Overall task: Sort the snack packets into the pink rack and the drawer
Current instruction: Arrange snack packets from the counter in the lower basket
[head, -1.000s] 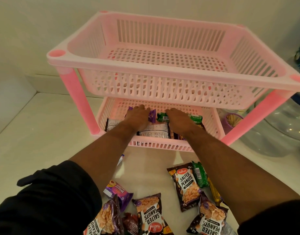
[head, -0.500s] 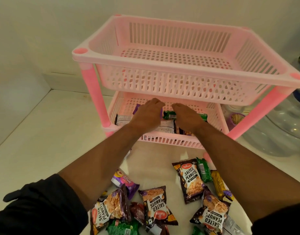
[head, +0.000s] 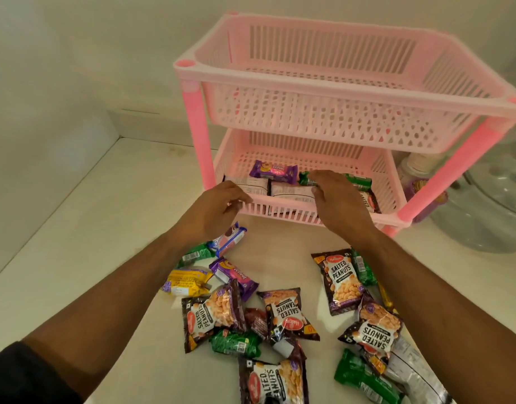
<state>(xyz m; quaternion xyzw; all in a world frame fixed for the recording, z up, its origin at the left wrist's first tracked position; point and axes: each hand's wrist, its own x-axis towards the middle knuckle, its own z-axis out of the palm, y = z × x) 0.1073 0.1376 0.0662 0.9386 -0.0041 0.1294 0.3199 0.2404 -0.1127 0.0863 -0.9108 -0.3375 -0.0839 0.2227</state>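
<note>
A pink two-tier rack stands on the white counter. Its upper basket holds nothing. In the lower basket lie a purple biscuit packet, white-backed packets and a green packet. My left hand hovers at the basket's front rim, fingers loosely curled, holding nothing. My right hand reaches over the rim, fingers spread above the packets. Several salted peanut packets and biscuit packets lie scattered on the counter below my arms.
A clear glass vessel stands right of the rack, with a small purple cup and a white bottle behind the rack's leg. Walls close the counter at the left and back. Bare counter lies at the left.
Both hands have drawn back out of the lower basket toward its front rim. The view has shifted left, so the rack now sits further right and more packets show below.
</note>
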